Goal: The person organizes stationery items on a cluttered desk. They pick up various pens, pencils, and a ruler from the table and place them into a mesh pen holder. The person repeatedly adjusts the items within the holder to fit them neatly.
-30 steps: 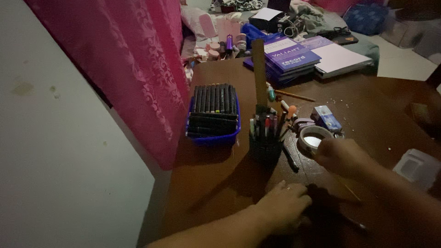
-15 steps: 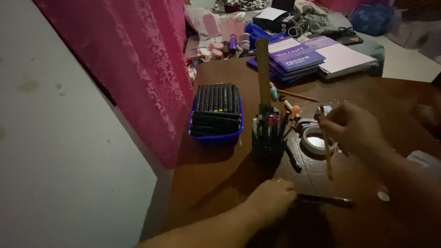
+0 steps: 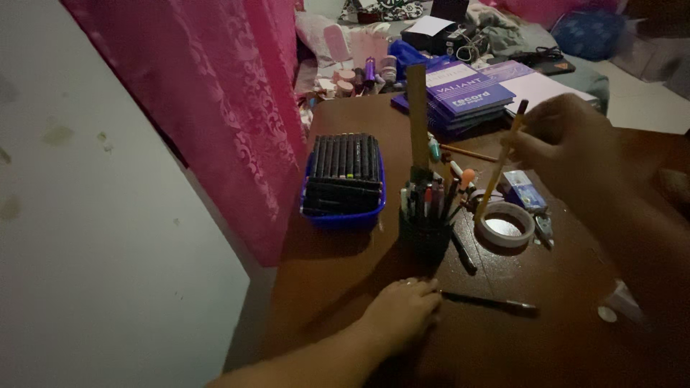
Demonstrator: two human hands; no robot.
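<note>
Home bedroom desk, pink lace curtain (image 3: 223, 93), clothes pile (image 3: 496, 21), cosmetics jars (image 3: 348, 77)

Bare forearms, no sleeves; a ring on the left hand (image 3: 402, 310).

Dim, grainy view — foreground in shadow, brighter toward the back.

My right hand (image 3: 568, 144) holds a pencil (image 3: 499, 164) raised and tilted above the roll of tape (image 3: 504, 224), beside the pen cup (image 3: 425, 215). My left hand (image 3: 401, 310) lies flat on the brown table (image 3: 338, 273), fingertips near a dark pen (image 3: 489, 303). A blue tray of markers (image 3: 343, 178) sits near the pink curtain (image 3: 215, 93).
</note>
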